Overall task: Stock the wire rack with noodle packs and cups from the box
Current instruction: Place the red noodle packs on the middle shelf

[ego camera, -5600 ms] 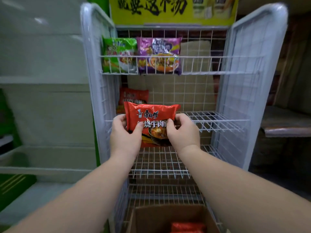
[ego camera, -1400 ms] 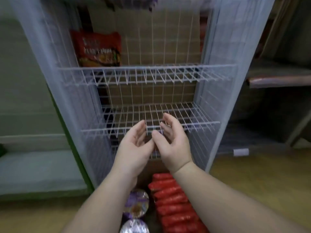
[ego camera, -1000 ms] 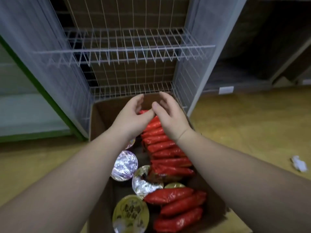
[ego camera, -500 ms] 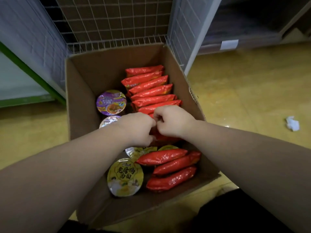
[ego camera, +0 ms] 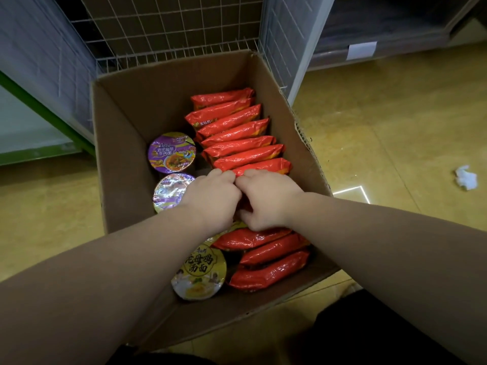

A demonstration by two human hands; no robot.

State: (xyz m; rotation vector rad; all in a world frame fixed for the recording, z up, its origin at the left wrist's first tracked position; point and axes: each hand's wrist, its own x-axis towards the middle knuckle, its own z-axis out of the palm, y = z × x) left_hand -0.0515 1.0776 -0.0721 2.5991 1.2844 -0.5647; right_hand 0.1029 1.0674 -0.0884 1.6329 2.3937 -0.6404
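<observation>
An open cardboard box (ego camera: pixel 126 114) stands on the floor in front of the white wire rack (ego camera: pixel 168 30). A row of red noodle packs (ego camera: pixel 237 133) stands on edge along its right side. My left hand (ego camera: pixel 210 198) and right hand (ego camera: pixel 268 198) are side by side in the middle of that row. Their fingers curl down around a red pack that is mostly hidden beneath them. Three more red packs (ego camera: pixel 268 270) lie nearer to me. Along the left side sit two purple cups (ego camera: pixel 171 151) and a yellow cup (ego camera: pixel 200 272).
Only the rack's lowest wire shelf and side panels show, just behind the box. A green-edged shelf unit (ego camera: pixel 39 106) stands at the left. Dark shelving (ego camera: pixel 382 27) lies at the right. A crumpled white paper (ego camera: pixel 466 177) lies on the yellow floor.
My view dropped from the rack's shelves to the box. Both hands left the rack empty, went down into the box and closed on a red pack in the row.
</observation>
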